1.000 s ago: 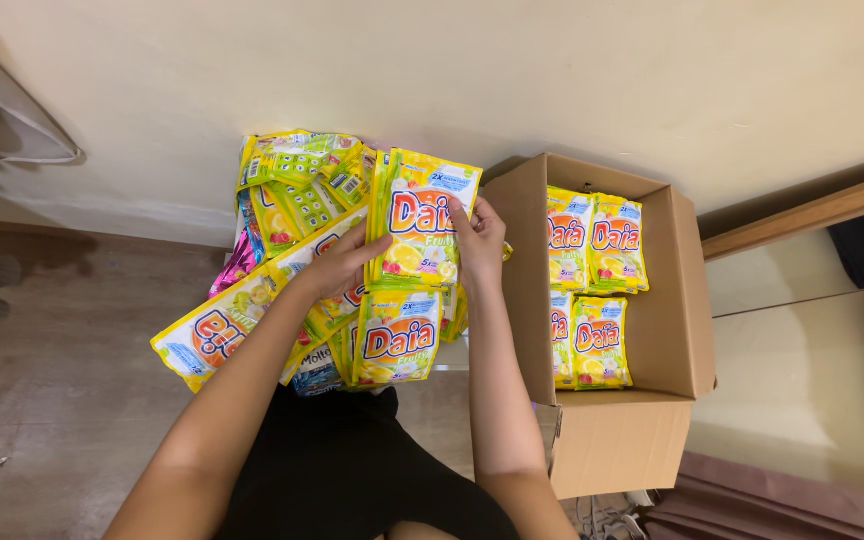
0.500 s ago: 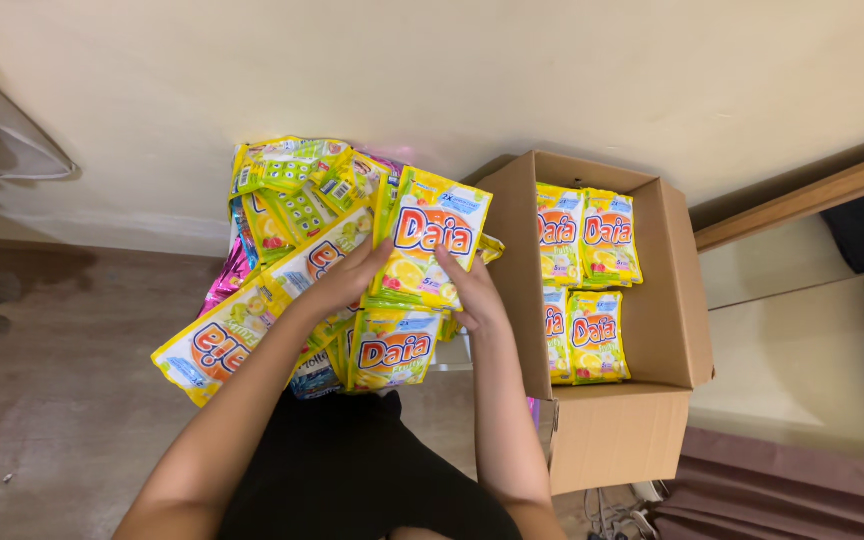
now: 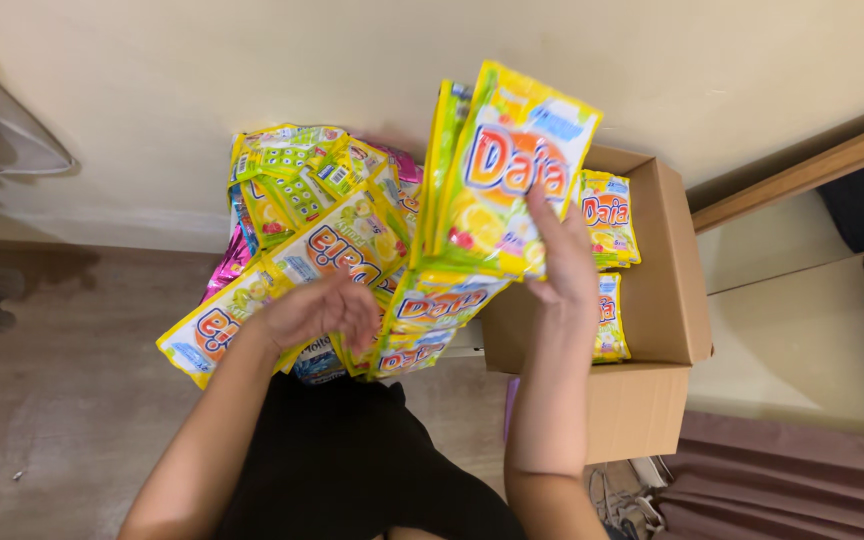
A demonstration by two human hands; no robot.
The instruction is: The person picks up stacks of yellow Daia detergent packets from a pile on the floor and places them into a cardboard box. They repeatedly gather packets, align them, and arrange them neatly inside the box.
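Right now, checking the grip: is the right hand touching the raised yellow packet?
Touching. The head view shows the right hand with fingers pressed flat against the raised yellow packet.

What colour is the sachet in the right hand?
Mostly yellow sachet, held up by the right hand; head view.

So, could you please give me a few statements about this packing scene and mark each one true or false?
1. The right hand holds up yellow sachets. True.
2. The cardboard box is empty. False: yellow sachets lie inside it.
3. The left hand rests on the sachet pile. True.
4. The box stands left of the pile. False: it stands to its right.
5. Every packet in the pile is yellow. False: a pink packet shows at its left edge.
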